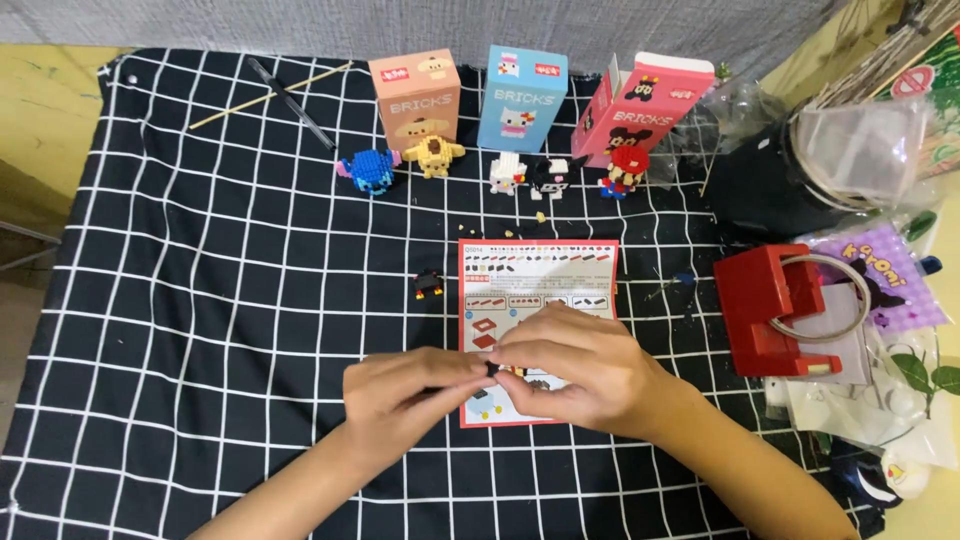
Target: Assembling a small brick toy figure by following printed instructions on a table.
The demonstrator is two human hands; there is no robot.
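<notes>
Both hands meet fingertip to fingertip, the left hand (400, 392) and right hand (570, 365) pinching one tiny dark plastic brick (491, 369) between them, just above a glossy red-bordered instruction sheet (537, 275) lying flat on the worktop's black cloth with white grid lines (230, 300).

Orange box (415, 97), blue box (521, 97), pink box (645, 105) behind figures.

A small dark brick piece (491, 369) is pinched between the fingertips of both hands, above the lower part of the red-bordered instruction sheet (537, 290), near the surface's near edge. It is mostly covered; its shape cannot be determined.
</notes>
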